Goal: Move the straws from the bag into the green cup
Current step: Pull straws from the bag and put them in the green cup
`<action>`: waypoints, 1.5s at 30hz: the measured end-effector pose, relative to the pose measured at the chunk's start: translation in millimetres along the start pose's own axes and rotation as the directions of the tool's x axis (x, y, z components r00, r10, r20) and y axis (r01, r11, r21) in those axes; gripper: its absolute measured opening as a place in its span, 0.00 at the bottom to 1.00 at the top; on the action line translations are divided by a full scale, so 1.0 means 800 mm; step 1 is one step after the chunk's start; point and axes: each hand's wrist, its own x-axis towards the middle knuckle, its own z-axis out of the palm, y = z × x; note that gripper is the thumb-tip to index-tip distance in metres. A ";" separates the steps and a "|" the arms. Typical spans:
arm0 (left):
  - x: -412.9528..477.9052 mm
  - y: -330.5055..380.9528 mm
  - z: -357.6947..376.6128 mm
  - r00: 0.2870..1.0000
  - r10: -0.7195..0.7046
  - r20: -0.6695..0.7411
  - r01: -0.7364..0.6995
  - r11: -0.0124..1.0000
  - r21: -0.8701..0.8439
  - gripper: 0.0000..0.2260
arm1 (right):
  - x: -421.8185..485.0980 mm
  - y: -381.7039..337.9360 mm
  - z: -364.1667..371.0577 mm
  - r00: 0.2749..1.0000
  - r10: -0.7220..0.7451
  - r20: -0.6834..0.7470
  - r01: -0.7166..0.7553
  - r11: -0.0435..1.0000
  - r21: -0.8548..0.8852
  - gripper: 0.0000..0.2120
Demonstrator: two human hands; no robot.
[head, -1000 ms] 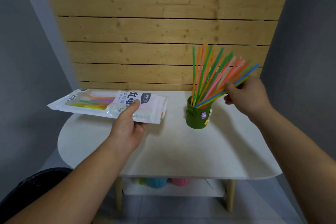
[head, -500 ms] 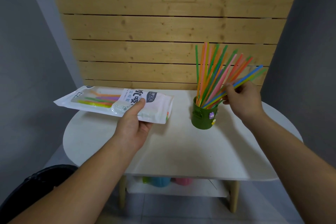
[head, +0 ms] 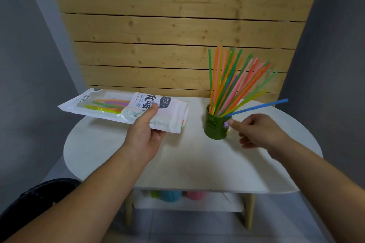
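Over the table's (head: 197, 163) 10 o'clock edge, the bag (head: 169, 116), a few straws (head: 110, 104) inside, sat gripped in the left hand (head: 146, 134). At 1 o'clock stood the green cup (head: 214, 128) of fanned straws (head: 233, 85). The right hand (head: 260, 132) hung slack and empty at the cup's 3 o'clock.

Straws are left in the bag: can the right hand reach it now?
Probably yes: the right hand holds nothing. The cup stands between it and the bag, but the table in front leaves room.
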 end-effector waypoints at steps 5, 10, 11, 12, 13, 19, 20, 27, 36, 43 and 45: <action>-0.007 -0.004 0.005 0.996 0.040 0.078 -0.047 0.995 0.086 0.16 | -0.035 -0.008 0.050 0.952 0.125 0.279 -0.212 0.927 0.310 0.25; -0.018 -0.010 0.013 0.977 0.118 0.176 -0.161 0.954 0.254 0.15 | -0.054 -0.031 0.111 0.903 0.117 0.413 -0.414 0.493 0.765 0.29; -0.021 -0.011 0.014 0.971 0.131 0.201 -0.186 0.941 0.283 0.16 | -0.059 -0.035 0.115 0.903 0.101 0.418 -0.420 0.415 0.807 0.28; -0.023 -0.012 0.015 0.964 0.140 0.227 -0.208 0.928 0.309 0.16 | -0.063 -0.037 0.119 0.903 0.076 0.422 -0.421 0.349 0.837 0.27; -0.024 -0.013 0.015 0.957 0.145 0.251 -0.226 0.916 0.331 0.16 | -0.068 -0.039 0.120 0.906 0.045 0.422 -0.415 0.299 0.859 0.25; -0.025 -0.014 0.012 0.958 0.143 0.248 -0.224 0.912 0.342 0.13 | -0.068 -0.045 0.124 0.944 0.122 0.307 -0.330 0.267 0.905 0.17; -0.023 -0.012 0.012 0.963 0.142 0.228 -0.213 0.921 0.326 0.13 | -0.067 -0.046 0.123 0.951 0.121 0.285 -0.309 0.313 0.898 0.17; -0.012 -0.007 0.007 0.993 0.062 0.101 -0.080 0.979 0.189 0.11 | -0.061 -0.039 0.099 0.999 -0.034 0.031 0.012 0.840 0.542 0.13; -0.010 -0.004 0.004 0.998 -0.049 0.041 0.046 0.995 0.085 0.13 | -0.054 -0.031 0.077 0.962 -0.273 0.006 0.247 0.880 0.406 0.04; -0.007 0.003 0.002 0.997 -0.079 -0.010 0.079 0.997 0.012 0.12 | -0.052 -0.028 0.052 0.979 -0.196 0.054 0.145 0.861 0.488 0.13; -0.007 0.003 0.004 0.997 -0.081 -0.006 0.081 0.997 0.000 0.12 | -0.053 -0.026 0.054 0.980 -0.153 0.124 0.066 0.848 0.526 0.16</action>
